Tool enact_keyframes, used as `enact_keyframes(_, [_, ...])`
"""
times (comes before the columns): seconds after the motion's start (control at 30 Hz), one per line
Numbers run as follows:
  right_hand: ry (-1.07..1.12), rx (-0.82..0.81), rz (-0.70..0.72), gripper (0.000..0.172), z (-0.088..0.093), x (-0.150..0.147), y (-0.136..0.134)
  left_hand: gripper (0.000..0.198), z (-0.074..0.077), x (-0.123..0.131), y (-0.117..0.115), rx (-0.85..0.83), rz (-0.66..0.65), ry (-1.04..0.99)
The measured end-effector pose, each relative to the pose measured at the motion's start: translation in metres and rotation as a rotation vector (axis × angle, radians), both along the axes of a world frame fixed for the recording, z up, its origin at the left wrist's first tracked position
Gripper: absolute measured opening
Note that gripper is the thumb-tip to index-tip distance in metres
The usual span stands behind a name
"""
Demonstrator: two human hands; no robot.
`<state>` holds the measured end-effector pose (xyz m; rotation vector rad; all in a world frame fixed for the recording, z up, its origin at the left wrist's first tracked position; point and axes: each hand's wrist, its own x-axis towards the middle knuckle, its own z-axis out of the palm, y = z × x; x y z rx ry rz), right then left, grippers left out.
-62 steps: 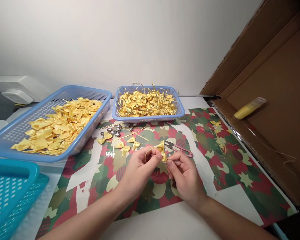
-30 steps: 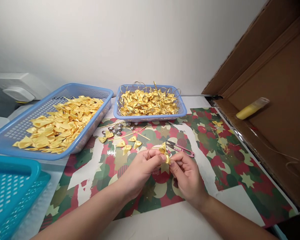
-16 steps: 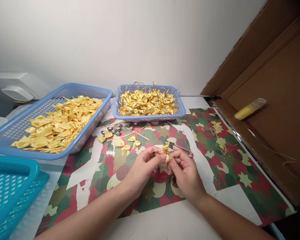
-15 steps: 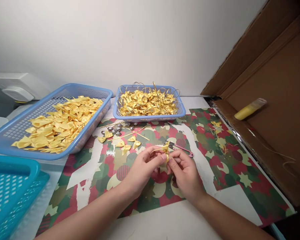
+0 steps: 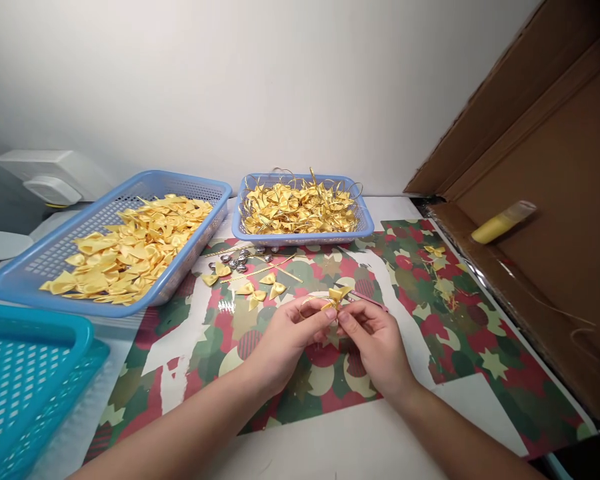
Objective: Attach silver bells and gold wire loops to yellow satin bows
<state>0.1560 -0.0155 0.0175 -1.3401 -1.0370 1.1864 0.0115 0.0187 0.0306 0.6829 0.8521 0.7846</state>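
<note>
Both hands meet over the patterned paper, pinching one small yellow satin bow (image 5: 338, 295) with a thin gold cord loop. My left hand (image 5: 286, 337) grips the bow and loop from the left with thumb and fingers closed. My right hand (image 5: 375, 340) pinches the bow's middle from the right. Pink thread snips (image 5: 367, 301) lie just behind the hands, partly hidden. A few loose bows (image 5: 260, 292) and small silver bells (image 5: 233, 260) lie farther back on the paper.
A big blue basket (image 5: 55, 250) of plain yellow bows sits at the left. A smaller blue basket (image 5: 300, 237) holds bows with gold loops. A teal basket (image 5: 25, 373) is at the near left. An open cardboard box (image 5: 545, 200) with a yellow tube (image 5: 503, 222) fills the right.
The hands have stayed together on the bow, turning it so its wings now stand higher above the fingers. The view has shifted slightly.
</note>
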Motion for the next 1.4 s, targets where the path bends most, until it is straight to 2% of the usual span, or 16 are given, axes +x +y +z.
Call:
enact_keyframes(0.17, [-0.036,0.041,0.005,0.024,0.001,0.001,0.0,0.022,0.004,0.0,0.001,0.059,0.036,0.028])
enact_keyframes(0.33, [-0.181,0.214,0.003,0.012,-0.001,0.003,0.0,0.025,0.005,-0.001,0.002,0.078,0.063,0.116])
enact_keyframes(0.47, [-0.241,0.216,-0.008,0.012,-0.004,0.002,0.001,0.029,0.003,-0.001,0.002,0.054,0.02,0.166])
enact_keyframes(0.57, [-0.284,0.221,-0.001,0.01,-0.004,0.004,0.001,0.028,0.004,-0.001,0.002,0.1,0.029,0.245])
enact_keyframes(0.63, [-0.297,0.264,-0.064,0.007,-0.001,0.008,0.002,0.026,0.004,-0.002,0.002,0.176,0.04,0.304])
enact_keyframes(0.73, [-0.358,0.39,-0.133,0.013,0.008,0.017,0.004,0.019,0.005,-0.004,0.0,0.372,0.004,0.463])
enact_keyframes(0.83, [-0.573,0.498,0.004,0.015,0.016,0.022,0.008,0.013,0.004,-0.006,-0.002,0.667,0.012,0.657])
enact_keyframes(0.9, [-0.697,0.567,0.074,0.016,0.019,0.021,0.009,0.012,0.004,-0.007,-0.004,0.834,0.047,0.717])
enact_keyframes(1.03, [-0.73,0.68,0.056,0.017,0.017,0.016,0.01,0.012,0.005,-0.008,-0.005,0.987,0.086,0.754])
enact_keyframes(1.23, [-0.668,0.745,0.056,0.02,0.009,0.014,0.009,0.011,0.004,-0.008,-0.004,0.962,0.068,0.772])
enact_keyframes(1.4, [-0.361,0.695,0.007,0.017,0.009,0.018,0.008,0.008,0.002,-0.008,0.002,0.76,0.022,0.728])
